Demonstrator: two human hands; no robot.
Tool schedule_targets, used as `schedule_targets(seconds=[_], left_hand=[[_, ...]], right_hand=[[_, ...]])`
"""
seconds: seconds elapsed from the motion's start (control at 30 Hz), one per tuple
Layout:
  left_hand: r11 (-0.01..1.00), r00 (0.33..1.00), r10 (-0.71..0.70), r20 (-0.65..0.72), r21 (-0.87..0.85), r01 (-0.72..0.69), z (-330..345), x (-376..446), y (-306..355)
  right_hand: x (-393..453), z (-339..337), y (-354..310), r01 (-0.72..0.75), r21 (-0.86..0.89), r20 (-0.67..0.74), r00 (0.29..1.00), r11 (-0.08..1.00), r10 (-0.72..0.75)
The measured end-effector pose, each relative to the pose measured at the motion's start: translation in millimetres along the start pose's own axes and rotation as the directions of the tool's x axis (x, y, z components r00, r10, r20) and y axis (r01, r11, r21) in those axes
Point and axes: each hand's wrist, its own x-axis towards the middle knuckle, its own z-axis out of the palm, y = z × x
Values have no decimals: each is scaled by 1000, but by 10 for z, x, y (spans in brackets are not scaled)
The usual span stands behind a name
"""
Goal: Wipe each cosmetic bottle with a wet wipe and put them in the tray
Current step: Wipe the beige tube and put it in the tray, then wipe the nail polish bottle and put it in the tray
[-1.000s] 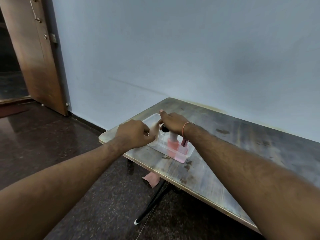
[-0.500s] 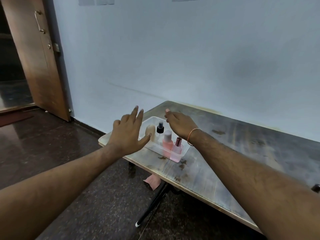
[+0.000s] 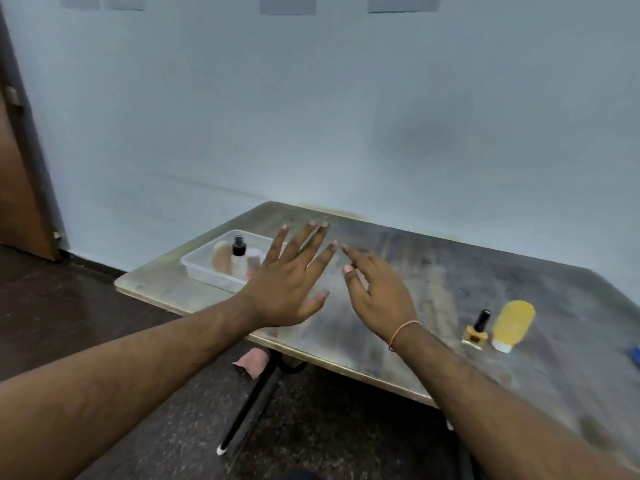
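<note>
While your left hand (image 3: 287, 289) hovers mid-frame, fingers spread, holding nothing, clear tray (image 3: 201, 268) sits just left of it near table's (image 3: 433, 271) left end; hand hides tray's right part. Spray bottle (image 3: 238, 252) and beige bottle (image 3: 221, 259) stand inside. Your right hand (image 3: 377, 292), fingers loose, empty. Yellow nail polish (image 3: 476, 329) and yellow tube (image 3: 512, 323) touching, lower right, well apart from both hands. Bare tabletop between.

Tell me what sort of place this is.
Probably a plain room in a home or small office, not a shop or lab. A worn folding table stands against a bare pale wall, a wooden door stands at the left, and the floor is dark polished stone.
</note>
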Motion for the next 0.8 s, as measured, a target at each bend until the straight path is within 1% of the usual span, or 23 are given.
schedule_targets(seconds=[0.07,0.1,0.17,0.3,0.33,0.4,0.47,0.53,0.63,0.7,0.73,0.77,0.8], left_hand=[[993,993,109,49,-56,-106,132,112,272],[986,986,144,84,-95,-136,206,153,380],[970,972,169,161,-199,-136,339,231,613],[936,931,141,338,-353,-13,443,391,978],[921,921,125,368,-387,30,463,426,1042],[874,895,66,442,-457,162,519,475,1140],[835,870,20,493,-487,256,598,502,1188],[808,862,9,507,-512,293,657,528,1217],[737,860,15,510,-587,335,711,561,1258],[676,867,9,497,-642,361,757,586,1306],[621,869,1,494,-682,387,774,603,1328],[527,870,-5,492,-738,420,794,621,1349],[400,870,0,493,-797,452,823,650,1380]], right_hand=[[-250,-146,212,-20,-44,8,1000,999,21],[-357,-190,310,-37,-63,18,999,997,38],[-569,-284,527,-94,-105,47,994,990,100],[-846,-420,861,-192,-151,93,974,970,208],[-878,-434,915,-220,-148,112,965,964,237],[-903,-445,996,-259,-113,133,953,959,273],[-871,-452,1053,-270,-61,147,950,961,276],[-828,-471,1126,-297,19,189,939,955,289],[-816,-501,1274,-373,229,232,918,899,322],[-831,-497,1355,-399,375,215,916,837,340],[-840,-493,1367,-403,445,201,915,800,349],[-840,-492,1358,-407,508,187,913,759,364],[-840,-493,1355,-405,554,170,910,727,378]])
